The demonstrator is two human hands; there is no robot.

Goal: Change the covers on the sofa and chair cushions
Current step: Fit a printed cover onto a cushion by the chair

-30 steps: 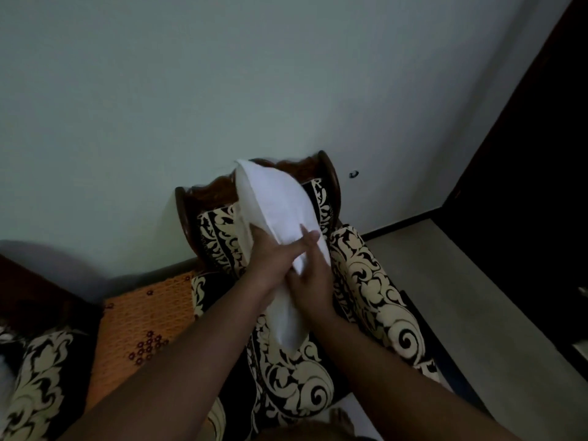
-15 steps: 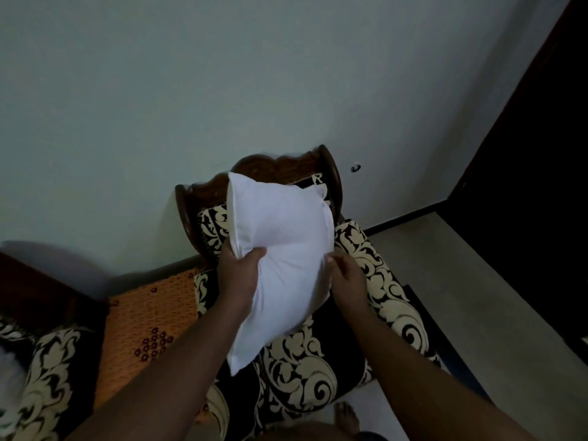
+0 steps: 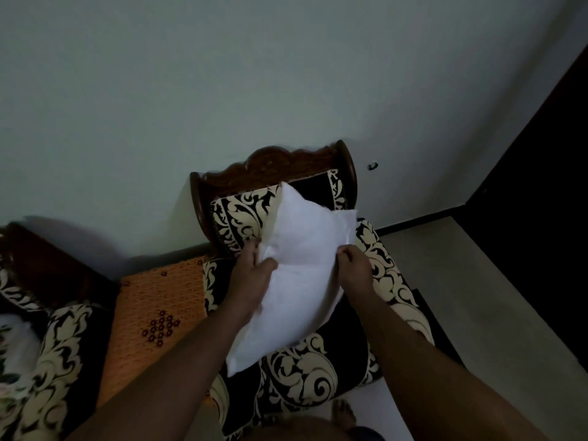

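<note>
A person holds a bare white cushion (image 3: 302, 275) in both hands above a patterned armchair (image 3: 318, 370).

The left hand (image 3: 253, 278) grips the cushion's left edge, thumb curled over the front; the right hand (image 3: 354, 265) pinches its right edge with curled fingers. The cushion hangs tilted, one corner near the chair's carved wooden backrest (image 3: 273, 167). An orange patterned cloth (image 3: 156, 310) lies just left of the armchair, beside a second patterned seat (image 3: 54, 361).

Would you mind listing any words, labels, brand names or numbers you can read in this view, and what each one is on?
None can be read. The white cushion, held by the left hand and right hand, is plain. The armchair fabric carries only scrollwork, and the orange mat only a dot motif. The dim light could hide small print.
</note>
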